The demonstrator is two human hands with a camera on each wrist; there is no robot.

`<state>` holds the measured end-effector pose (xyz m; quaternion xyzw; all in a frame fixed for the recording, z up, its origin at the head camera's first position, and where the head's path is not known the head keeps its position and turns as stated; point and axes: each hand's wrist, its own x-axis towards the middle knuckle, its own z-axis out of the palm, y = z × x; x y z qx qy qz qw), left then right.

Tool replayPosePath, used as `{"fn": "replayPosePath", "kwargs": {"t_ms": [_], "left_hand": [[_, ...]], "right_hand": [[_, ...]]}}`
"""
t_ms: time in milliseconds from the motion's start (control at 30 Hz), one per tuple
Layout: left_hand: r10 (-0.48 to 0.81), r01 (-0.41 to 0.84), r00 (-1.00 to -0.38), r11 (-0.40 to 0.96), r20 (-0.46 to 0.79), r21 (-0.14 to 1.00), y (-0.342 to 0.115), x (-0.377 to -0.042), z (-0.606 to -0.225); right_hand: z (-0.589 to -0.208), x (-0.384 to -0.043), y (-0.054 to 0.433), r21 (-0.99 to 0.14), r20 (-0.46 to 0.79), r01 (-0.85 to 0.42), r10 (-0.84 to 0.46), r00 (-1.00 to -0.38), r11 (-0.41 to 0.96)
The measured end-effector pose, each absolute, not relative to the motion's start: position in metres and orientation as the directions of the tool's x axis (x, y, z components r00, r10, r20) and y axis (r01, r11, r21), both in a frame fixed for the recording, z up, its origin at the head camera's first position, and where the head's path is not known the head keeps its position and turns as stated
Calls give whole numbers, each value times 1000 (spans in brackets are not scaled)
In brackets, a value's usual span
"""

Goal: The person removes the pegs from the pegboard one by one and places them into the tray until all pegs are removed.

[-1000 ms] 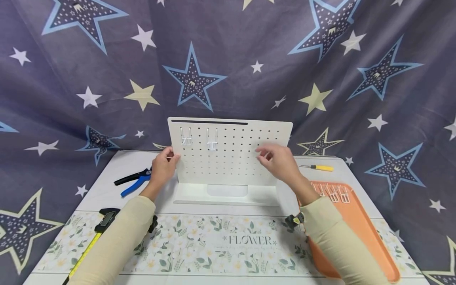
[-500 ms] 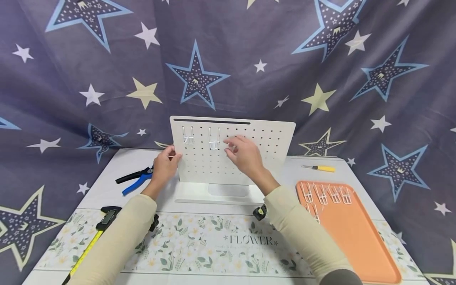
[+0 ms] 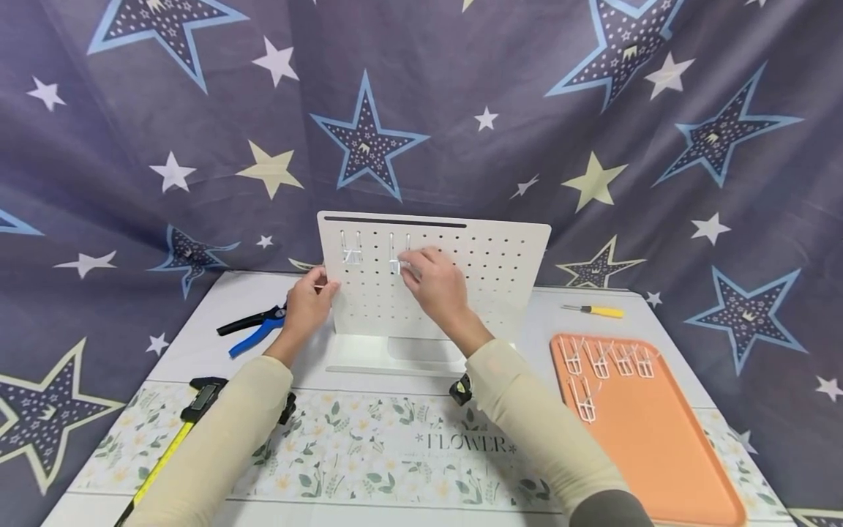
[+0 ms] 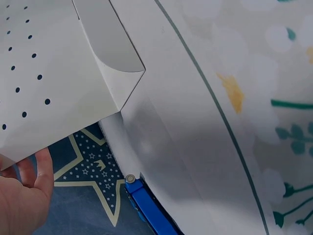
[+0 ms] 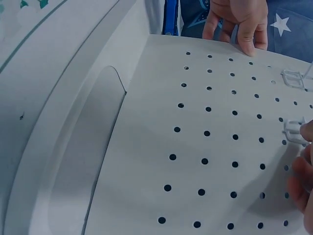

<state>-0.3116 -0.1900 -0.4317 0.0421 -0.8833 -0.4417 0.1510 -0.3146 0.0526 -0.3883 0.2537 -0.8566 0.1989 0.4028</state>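
A white pegboard point(image 3: 494, 307) stands upright on its base at the back of the table. My left hand point(image 3: 308, 304) grips its left edge, thumb on the front face and the other fingers partly hidden behind, as the right wrist view shows. Two white wire hooks hang in its upper left holes. The outer hook point(image 3: 352, 255) is untouched. At the inner hook point(image 3: 394, 266), my right hand point(image 3: 437, 285) pinches the lower wire frame with thumb and forefinger, covering part of it. In the right wrist view the fingertips point(image 5: 307, 131) are at that hook's side.
To the right, an orange tray point(image 3: 658, 446) carries several more wire hooks point(image 3: 585, 401). A yellow-handled screwdriver point(image 3: 602, 312) lies behind it. Blue-and-black pliers point(image 3: 257, 333) rest left of the board, with a digital caliper point(image 3: 203, 399) and yellow tape point(image 3: 161, 461) nearer the left sleeve.
My right hand has travelled left across the board's front, from its right side to the inner hook. My left hand has kept its grip on the edge.
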Motion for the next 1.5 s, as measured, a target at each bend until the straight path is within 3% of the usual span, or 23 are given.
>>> {"fn": "replayPosePath", "kwargs": {"t_ms": [567, 1133, 1500], "left_hand": [[-200, 68, -951, 609, 236, 790, -189, -311, -429], [-208, 56, -951, 615, 230, 787, -189, -311, -431], [-211, 51, -951, 611, 224, 790, -189, -311, -431]], "right_hand": [[-386, -317, 44, -165, 811, -535, -195, -551, 828], [-381, -306, 53, -102, 866, -615, -235, -442, 782], [-383, -294, 90, -182, 817, -609, -227, -531, 772]]}}
